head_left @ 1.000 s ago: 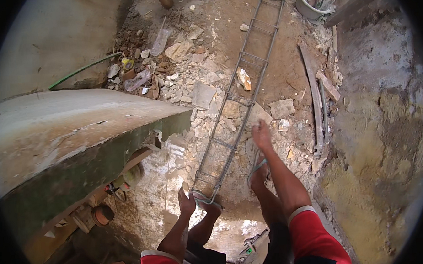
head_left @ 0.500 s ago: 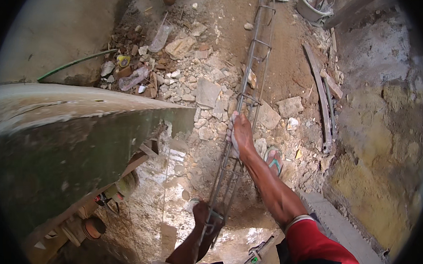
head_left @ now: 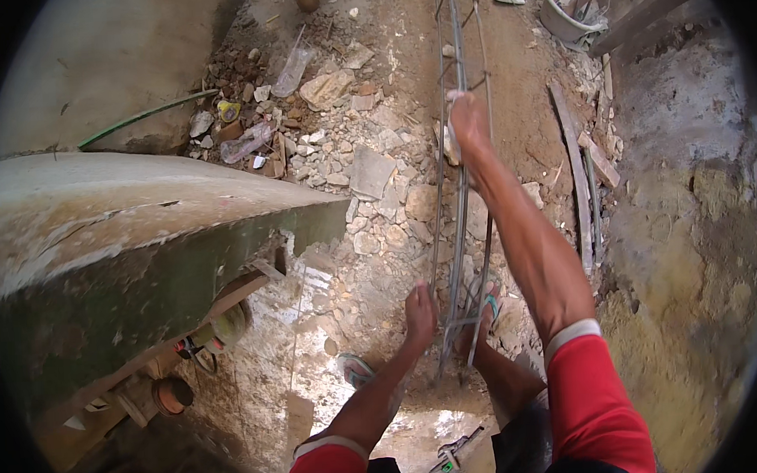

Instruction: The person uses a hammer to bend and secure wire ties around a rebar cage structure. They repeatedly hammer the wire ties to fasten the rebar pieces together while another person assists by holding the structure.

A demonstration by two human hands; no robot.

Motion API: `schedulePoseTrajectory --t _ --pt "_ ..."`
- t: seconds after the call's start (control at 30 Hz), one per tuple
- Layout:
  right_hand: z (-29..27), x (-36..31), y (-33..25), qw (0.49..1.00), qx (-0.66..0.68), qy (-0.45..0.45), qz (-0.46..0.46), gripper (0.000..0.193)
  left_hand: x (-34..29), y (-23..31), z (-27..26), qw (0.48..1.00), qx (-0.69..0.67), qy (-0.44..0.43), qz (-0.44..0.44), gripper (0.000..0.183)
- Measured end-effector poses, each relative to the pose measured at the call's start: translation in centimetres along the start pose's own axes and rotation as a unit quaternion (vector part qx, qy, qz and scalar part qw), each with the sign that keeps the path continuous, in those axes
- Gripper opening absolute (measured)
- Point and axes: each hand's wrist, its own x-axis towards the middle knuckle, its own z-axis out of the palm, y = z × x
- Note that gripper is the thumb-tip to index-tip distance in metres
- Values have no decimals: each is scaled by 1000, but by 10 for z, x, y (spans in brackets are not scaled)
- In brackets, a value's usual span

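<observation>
A long steel rebar cage [head_left: 459,232] with square stirrups runs from the far end of the passage down toward my legs. My right hand [head_left: 470,129] reaches far forward and is closed around its bars just past a stirrup. Closer to me, my left hand [head_left: 420,316] has its fingers curled at the cage's left bar, near the end stirrup; its grip is partly hidden. The cage's near end hangs between my feet, over the floor. My sandalled left foot [head_left: 355,370] stands left of it.
Broken rubble [head_left: 371,170] covers the middle ground. A green-sided ledge [head_left: 141,283] juts in from the left. Wooden strips [head_left: 573,175] lie along the right wall [head_left: 687,246]. A white bucket [head_left: 566,17] stands far right. A tool [head_left: 455,455] lies near my feet.
My right hand has moved farther forward along the rebar cage. My left hand has moved up and right. The cage has turned so that its open face shows more widely.
</observation>
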Motion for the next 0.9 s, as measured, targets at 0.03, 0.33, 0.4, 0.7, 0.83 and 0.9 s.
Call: schedulePoseTrajectory --t 0.03,0.33,0.4,0.7,0.83,0.9 --pt "-8 36 28 997 -32 9 -69 33 21 35 18 992 95 4 78 52" --pt "15 153 128 986 -12 -132 100 39 44 97 23 984 99 -150 14 64" --pt "29 141 131 993 -38 -110 34 47 46 78 35 969 193 -104 114 57" --pt "-176 -9 62 965 -245 -80 -55 56 45 91 81 986 161 9 -44 45" --pt "-315 -34 169 818 -532 170 -133 47 40 97 90 991 114 3 -68 37" --pt "-339 -42 189 863 -487 133 0 48 37 97 92 994 85 -24 -59 35"
